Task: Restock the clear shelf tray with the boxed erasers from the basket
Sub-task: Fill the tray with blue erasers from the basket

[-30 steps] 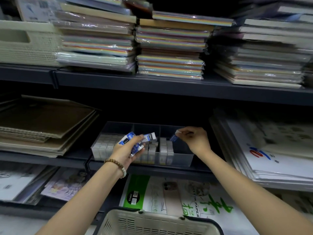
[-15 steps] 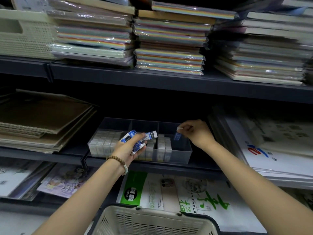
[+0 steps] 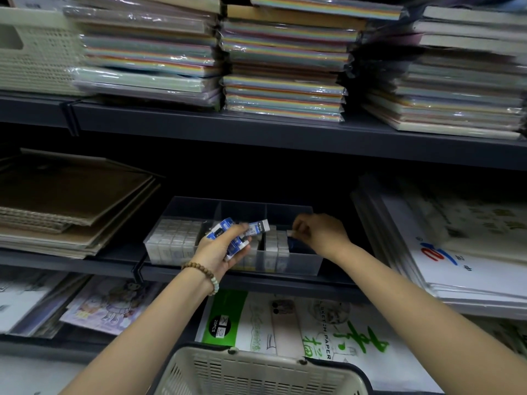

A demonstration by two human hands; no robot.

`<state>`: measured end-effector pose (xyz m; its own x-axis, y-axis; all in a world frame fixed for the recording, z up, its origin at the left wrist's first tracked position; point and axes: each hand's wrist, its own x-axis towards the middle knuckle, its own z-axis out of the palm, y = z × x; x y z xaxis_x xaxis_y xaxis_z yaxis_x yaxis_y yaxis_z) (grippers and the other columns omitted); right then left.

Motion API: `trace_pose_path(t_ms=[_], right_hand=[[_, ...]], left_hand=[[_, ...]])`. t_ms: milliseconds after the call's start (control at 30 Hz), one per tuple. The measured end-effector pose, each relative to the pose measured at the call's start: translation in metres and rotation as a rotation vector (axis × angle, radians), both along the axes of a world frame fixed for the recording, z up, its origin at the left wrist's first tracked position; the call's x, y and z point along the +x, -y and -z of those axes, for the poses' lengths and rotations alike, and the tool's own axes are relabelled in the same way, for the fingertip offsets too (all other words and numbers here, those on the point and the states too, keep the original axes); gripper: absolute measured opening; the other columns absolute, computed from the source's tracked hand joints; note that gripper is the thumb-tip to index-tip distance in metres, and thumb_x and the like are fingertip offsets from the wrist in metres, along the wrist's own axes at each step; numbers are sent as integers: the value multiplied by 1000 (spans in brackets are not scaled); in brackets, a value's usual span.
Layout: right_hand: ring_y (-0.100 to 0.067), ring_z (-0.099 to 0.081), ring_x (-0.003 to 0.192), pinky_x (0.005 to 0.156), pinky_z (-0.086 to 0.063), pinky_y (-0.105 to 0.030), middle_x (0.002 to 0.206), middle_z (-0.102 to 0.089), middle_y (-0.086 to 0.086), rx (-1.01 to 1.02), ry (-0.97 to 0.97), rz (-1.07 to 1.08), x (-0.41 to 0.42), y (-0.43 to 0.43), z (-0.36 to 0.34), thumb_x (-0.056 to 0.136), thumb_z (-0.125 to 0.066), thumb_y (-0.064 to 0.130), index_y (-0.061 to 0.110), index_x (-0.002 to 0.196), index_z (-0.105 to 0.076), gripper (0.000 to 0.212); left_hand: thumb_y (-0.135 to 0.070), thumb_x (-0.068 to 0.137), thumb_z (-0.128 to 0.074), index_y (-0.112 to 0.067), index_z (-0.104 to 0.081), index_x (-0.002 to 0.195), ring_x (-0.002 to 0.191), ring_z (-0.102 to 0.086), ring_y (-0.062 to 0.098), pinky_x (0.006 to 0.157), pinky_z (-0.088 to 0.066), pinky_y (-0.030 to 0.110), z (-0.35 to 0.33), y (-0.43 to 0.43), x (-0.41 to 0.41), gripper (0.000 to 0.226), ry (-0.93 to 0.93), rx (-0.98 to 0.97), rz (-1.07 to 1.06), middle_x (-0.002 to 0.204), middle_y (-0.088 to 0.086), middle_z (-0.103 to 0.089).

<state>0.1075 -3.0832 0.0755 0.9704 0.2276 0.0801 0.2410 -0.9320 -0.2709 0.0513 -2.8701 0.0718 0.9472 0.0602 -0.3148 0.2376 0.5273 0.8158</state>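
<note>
The clear shelf tray (image 3: 302, 265) stands on the middle shelf, split into three compartments with rows of upright boxed erasers (image 3: 176, 238) in the left and middle ones. My left hand (image 3: 219, 252) grips a bunch of blue-and-white boxed erasers (image 3: 242, 230) in front of the tray. My right hand (image 3: 319, 233) reaches into the right compartment and pinches one blue eraser box (image 3: 293, 242) beside the row standing there. The cream basket (image 3: 256, 372) sits at the bottom, its inside hidden.
Brown boards (image 3: 71, 201) lie left of the tray, sketch-paper packs (image 3: 456, 252) to the right. Stacks of coloured paper (image 3: 285, 67) fill the upper shelf, whose edge (image 3: 256, 129) overhangs the tray. A second cream basket (image 3: 37, 49) sits top left. More packs lie below.
My right hand has lowered its eraser box into the right compartment. The left hand keeps its bunch of boxes in nearly the same place. The camera has shifted slightly.
</note>
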Motion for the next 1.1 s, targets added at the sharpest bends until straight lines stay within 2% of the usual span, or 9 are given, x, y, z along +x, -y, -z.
trace_pose_path(t_ms=[133, 300, 367, 433, 467, 600, 733, 900, 1100], right_hand=[[-14, -64, 94, 84, -50, -26, 98, -71, 2, 139, 13, 29, -2, 5, 5, 91, -59, 23, 20, 101, -64, 12], [-14, -63, 99, 88, -50, -28, 107, -70, 2, 226, -1, 62, -12, 7, -3, 92, -58, 27, 19, 108, -68, 21], [-9, -62, 96, 84, -49, -21, 105, -69, 3, 448, 14, 50, -24, 4, -12, 94, -54, 31, 17, 106, -69, 24], [1, -62, 83, 70, -45, -7, 97, -70, 4, 740, -65, 25, -41, -5, -23, 96, -47, 37, 16, 99, -70, 31], [2, -62, 76, 63, -43, -5, 93, -70, 5, 826, -126, 15, -49, -11, -27, 96, -46, 39, 17, 97, -70, 32], [-4, -58, 69, 54, -42, -6, 86, -66, 0, 898, -184, 14, -68, -21, -31, 91, -60, 24, 10, 103, -66, 19], [-6, -61, 66, 56, -46, -14, 76, -67, 0, 1221, -254, 159, -78, -18, -35, 91, -59, 17, 3, 104, -63, 19], [-7, -64, 65, 54, -50, -16, 73, -71, 3, 1519, -567, 216, -95, -36, -26, 91, -58, 22, 14, 92, -64, 10], [-14, -69, 80, 61, -56, -21, 91, -72, -4, 1683, -647, 250, -107, -51, -20, 86, -65, 19, 9, 99, -65, 17]], left_hand=[[-8, 74, -73, -4, -62, 87, 64, -71, 13, 50, -53, 21, -1, 1, -3, 18, 1, 4, 4, 68, 5, -73], [-11, 72, -74, -4, -63, 88, 64, -71, 13, 50, -54, 21, -3, 7, -9, 21, -6, -10, 36, 71, 7, -73], [-13, 73, -75, -4, -64, 89, 65, -71, 13, 51, -54, 21, -4, 11, -10, 21, -6, -26, 49, 72, 7, -73], [-15, 72, -76, -5, -64, 88, 64, -70, 12, 51, -53, 20, -5, 16, -12, 22, -1, -42, 62, 71, 6, -73], [-17, 69, -77, -6, -64, 87, 64, -70, 11, 51, -53, 20, -6, 20, -14, 24, 4, -50, 68, 71, 5, -73], [-27, 63, -78, -6, -62, 90, 70, -71, 13, 54, -54, 21, -7, 32, -18, 38, 12, -90, 114, 73, 5, -73], [-25, 79, -69, -1, -57, 91, 70, -72, 19, 55, -56, 24, -8, 31, -19, 29, 9, -230, 30, 69, 10, -72], [-29, 77, -68, -8, -65, 94, 75, -71, 13, 58, -55, 20, -9, 33, -27, 27, 147, -58, 80, 81, 4, -75], [-36, 81, -65, -12, -67, 94, 68, -68, 5, 56, -53, 16, -9, 26, -35, 28, 121, 7, 32, 76, -2, -72]])
